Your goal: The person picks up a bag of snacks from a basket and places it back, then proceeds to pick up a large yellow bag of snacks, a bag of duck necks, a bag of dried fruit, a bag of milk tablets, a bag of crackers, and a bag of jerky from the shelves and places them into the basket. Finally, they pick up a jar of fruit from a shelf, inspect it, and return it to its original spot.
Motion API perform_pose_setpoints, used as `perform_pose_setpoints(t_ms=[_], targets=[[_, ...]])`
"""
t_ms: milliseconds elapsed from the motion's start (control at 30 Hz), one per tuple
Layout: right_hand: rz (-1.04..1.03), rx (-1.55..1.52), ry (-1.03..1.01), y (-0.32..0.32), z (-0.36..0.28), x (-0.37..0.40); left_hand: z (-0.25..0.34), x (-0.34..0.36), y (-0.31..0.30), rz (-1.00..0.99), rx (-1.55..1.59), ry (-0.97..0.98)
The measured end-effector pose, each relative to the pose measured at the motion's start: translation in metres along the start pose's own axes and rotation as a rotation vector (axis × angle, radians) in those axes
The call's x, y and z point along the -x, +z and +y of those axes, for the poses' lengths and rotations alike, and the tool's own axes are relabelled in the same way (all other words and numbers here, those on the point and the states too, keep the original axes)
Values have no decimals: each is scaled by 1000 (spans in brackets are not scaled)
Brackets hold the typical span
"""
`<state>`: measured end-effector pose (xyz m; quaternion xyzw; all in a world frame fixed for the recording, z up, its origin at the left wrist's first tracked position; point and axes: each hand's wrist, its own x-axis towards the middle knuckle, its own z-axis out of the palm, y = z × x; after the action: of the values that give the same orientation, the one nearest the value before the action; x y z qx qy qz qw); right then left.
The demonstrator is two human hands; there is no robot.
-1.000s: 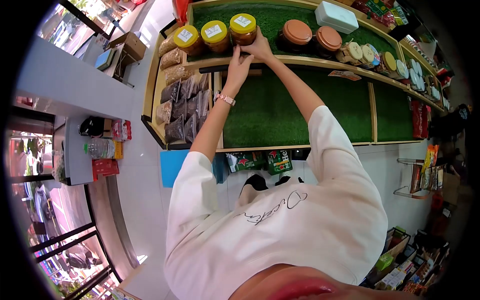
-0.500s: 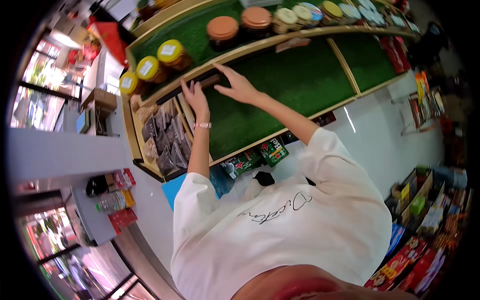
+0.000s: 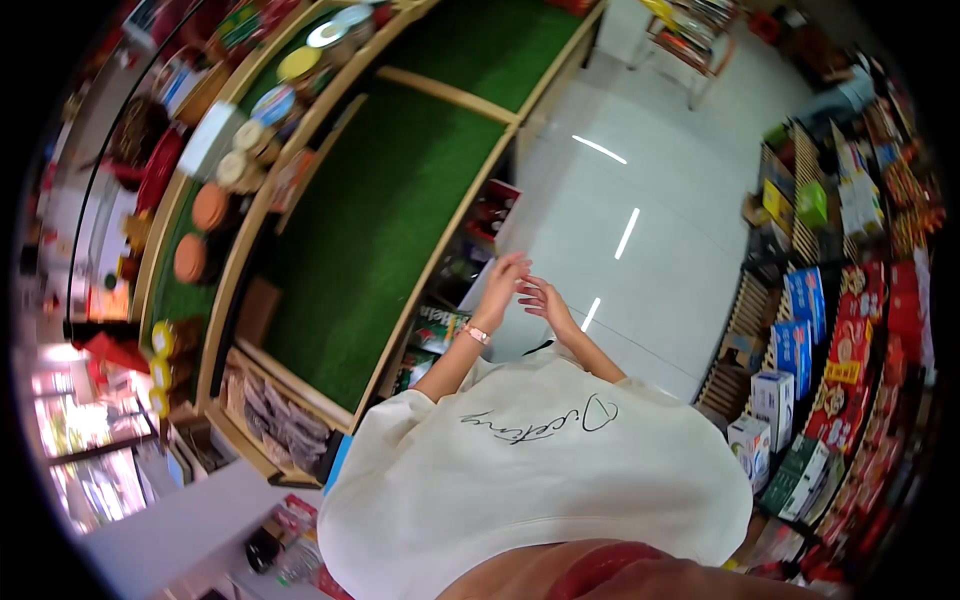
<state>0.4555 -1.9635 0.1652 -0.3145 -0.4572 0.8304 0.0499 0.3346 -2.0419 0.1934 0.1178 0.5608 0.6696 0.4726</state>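
In front of my chest, over the tiled floor, both hands are held close together. My left hand (image 3: 500, 287), with a bracelet at the wrist, has its fingers loosely extended and nothing in them. Beside it my right hand (image 3: 547, 303) has its fingers spread, also bare, their tips near the left fingers. Left of the hands runs a wooden display stand (image 3: 455, 228) with green turf-lined shelves (image 3: 375, 200). Its near end holds several bagged dark goods (image 3: 285, 425).
Jars with orange lids (image 3: 210, 207) and yellow lids (image 3: 160, 372) line the stand's raised back tier. Green cartons (image 3: 435, 330) sit beneath its front edge. Along the right, racks hold blue boxes (image 3: 793, 350) and red packages (image 3: 850, 355). A chair (image 3: 690, 45) stands far ahead.
Both hands have drawn back from the stand's shelf and come together before my body. My view has turned right, bringing the aisle and right-hand racks further into sight.
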Motion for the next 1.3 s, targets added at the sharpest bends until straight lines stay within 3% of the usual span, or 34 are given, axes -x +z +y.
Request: perform_pose_setpoints(t_ms=[100,200,267,367,433,533,633,900,1000,1133,1300], targets=[[238,-188,52,-73,-29,34,-17,-14,109,-171,-128,-195],[398,-231,-9,-150,-45,43,-90,-55,169,-331,-159,-57],[434,-230,-119,-195,-59,55,-75,-61,209,-451,-152,-177],[533,-331,-253,-236,-77,66,-62,-93,256,-590,-263,-206],[574,-328,-328,-257,-73,60,-72,-109,263,-576,-337,-236],[574,-506,-207,-278,-97,56,-70,-149,289,-587,-385,-296],[494,-674,-365,-296,-114,36,-67,-180,295,-613,-349,-367],[427,-482,-221,-377,-216,-99,-35,-340,314,-438,-266,-382],[417,-442,-222,-407,-274,-162,-12,-420,328,-314,-235,-416],[398,-366,-279,-451,-368,-227,52,-523,376,-430,-334,-261],[482,-349,-330,-504,-428,-265,113,-610,432,-499,-426,-221]])
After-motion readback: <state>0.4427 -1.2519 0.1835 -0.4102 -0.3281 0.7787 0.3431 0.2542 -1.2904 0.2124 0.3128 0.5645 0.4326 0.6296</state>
